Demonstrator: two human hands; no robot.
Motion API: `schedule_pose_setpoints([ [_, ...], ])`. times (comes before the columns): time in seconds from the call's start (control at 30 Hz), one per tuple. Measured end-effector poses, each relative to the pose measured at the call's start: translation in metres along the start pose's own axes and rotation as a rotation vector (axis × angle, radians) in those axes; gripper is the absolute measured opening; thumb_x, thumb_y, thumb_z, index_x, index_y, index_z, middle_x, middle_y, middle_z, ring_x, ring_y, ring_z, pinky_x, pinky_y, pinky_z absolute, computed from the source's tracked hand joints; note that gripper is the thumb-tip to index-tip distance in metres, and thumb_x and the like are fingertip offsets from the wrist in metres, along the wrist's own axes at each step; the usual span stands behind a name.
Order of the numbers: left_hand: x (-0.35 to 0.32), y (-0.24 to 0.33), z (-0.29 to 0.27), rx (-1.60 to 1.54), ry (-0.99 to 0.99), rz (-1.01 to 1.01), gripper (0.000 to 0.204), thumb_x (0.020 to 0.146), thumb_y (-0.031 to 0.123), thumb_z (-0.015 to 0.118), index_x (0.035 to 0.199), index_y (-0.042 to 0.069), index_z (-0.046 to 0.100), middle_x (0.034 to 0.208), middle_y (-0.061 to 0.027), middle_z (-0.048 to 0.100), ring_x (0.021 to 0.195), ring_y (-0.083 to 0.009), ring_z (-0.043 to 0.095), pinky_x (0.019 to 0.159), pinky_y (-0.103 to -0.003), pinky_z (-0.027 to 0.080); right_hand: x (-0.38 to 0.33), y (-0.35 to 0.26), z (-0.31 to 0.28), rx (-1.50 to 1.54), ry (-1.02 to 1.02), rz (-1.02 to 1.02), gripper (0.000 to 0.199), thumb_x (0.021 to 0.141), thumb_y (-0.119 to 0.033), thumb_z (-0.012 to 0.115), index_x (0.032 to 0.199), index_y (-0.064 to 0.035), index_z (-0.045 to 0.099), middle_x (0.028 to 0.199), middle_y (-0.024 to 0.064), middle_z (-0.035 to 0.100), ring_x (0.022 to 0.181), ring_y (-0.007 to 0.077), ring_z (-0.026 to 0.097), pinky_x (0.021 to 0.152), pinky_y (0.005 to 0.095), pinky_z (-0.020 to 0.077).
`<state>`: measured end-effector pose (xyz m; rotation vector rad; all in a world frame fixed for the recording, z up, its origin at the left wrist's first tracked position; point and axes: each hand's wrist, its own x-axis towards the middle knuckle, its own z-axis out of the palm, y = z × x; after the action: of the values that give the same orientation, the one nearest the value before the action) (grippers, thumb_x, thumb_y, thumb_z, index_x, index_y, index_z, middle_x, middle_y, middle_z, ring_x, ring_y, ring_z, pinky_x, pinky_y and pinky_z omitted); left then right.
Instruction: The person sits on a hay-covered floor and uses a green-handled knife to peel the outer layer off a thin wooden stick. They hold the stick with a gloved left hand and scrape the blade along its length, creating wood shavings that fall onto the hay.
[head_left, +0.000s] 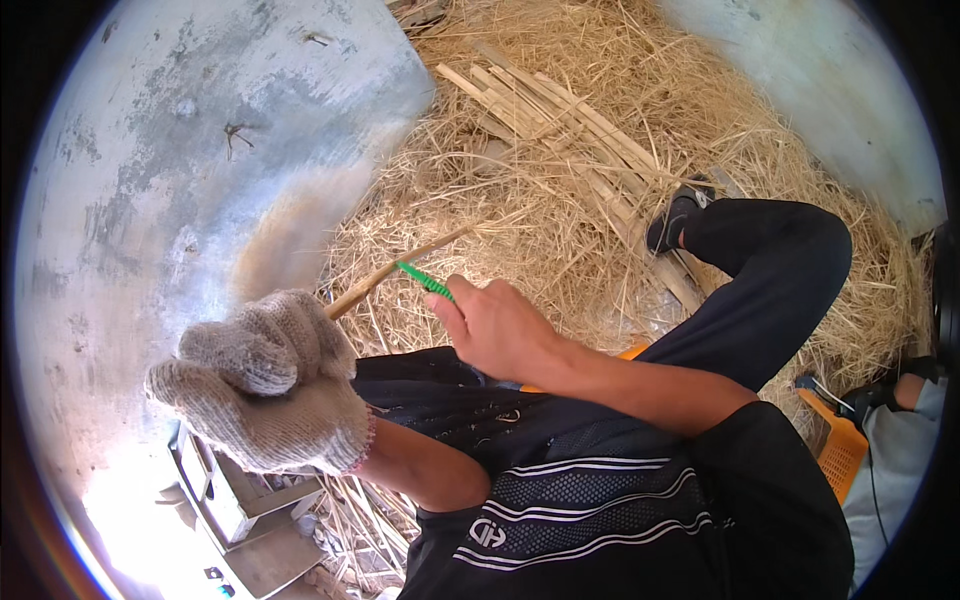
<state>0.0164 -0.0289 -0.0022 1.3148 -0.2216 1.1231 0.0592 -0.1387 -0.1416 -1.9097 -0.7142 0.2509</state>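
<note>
Near: gloved left hand fisted around a thin bamboo strip, low left. Bare right hand closed on a green-handled tool touching the strip, frame centre. Person's dark-trousered leg bent across the right side, shoe on straw. Straw litter covers the floor; grey concrete floor bare at left. Far: bundle of split bamboo slats lying on the straw. Orange crate at the right edge.

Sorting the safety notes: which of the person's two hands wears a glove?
The left hand wears a knitted grey-white work glove and grips the thin tan cane strip; the right hand, holding the green-handled tool, is bare.
</note>
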Motion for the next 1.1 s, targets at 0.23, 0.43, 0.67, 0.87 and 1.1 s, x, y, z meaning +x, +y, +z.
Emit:
schedule_pose_setpoints([
  [0.23,0.003,-0.001,0.005,0.064,0.170,0.016,0.049,0.103,0.038,0.043,0.060,0.014,0.041,0.043,0.0022,0.030,0.030,-0.0083,0.023,0.024,-0.025,0.020,0.005,0.043,0.005,-0.077,-0.056,0.219,0.041,0.101,-0.030,0.045,0.089,0.0071,0.057,0.059,0.0282,0.058,0.055,0.0465,0.059,0.054,0.0534,0.0473],
  [0.43,0.006,-0.001,0.010,0.102,0.271,0.037,0.050,0.104,0.034,0.042,0.058,0.014,0.041,0.043,0.0037,0.029,0.031,-0.0055,0.021,0.026,-0.024,0.020,-0.001,0.019,0.005,0.006,-0.111,0.205,0.043,0.101,-0.032,0.043,0.093,0.0074,0.056,0.064,0.0305,0.059,0.062,0.0487,0.060,0.058,0.0550,0.0473],
  [0.67,0.007,0.000,0.029,0.302,0.535,0.045,0.048,0.101,0.034,0.046,0.058,0.016,0.038,0.044,0.0054,0.027,0.032,-0.0059,0.023,0.025,-0.024,0.022,0.011,0.027,0.006,-0.003,-0.129,0.162,0.042,0.101,-0.032,0.043,0.092,0.0073,0.055,0.063,0.0274,0.059,0.059,0.0466,0.060,0.058,0.0529,0.0471],
  [0.87,0.008,-0.002,0.024,0.271,0.458,0.046,0.049,0.103,0.033,0.044,0.056,0.018,0.036,0.044,0.0059,0.025,0.032,-0.0057,0.021,0.025,-0.023,0.021,0.021,0.070,0.012,-0.131,-0.063,0.230,0.044,0.102,-0.034,0.042,0.091,0.0063,0.057,0.060,0.0261,0.059,0.058,0.0455,0.060,0.057,0.0519,0.0477],
  [1.1,0.006,0.002,0.024,0.233,0.452,0.027,0.049,0.103,0.033,0.042,0.056,0.019,0.033,0.045,0.0059,0.024,0.033,-0.0049,0.020,0.027,-0.023,0.020,0.011,0.016,0.011,0.004,-0.079,-0.033,0.039,0.101,-0.032,0.045,0.094,0.0054,0.055,0.055,0.0251,0.056,0.052,0.0440,0.058,0.054,0.0523,0.0461],
])
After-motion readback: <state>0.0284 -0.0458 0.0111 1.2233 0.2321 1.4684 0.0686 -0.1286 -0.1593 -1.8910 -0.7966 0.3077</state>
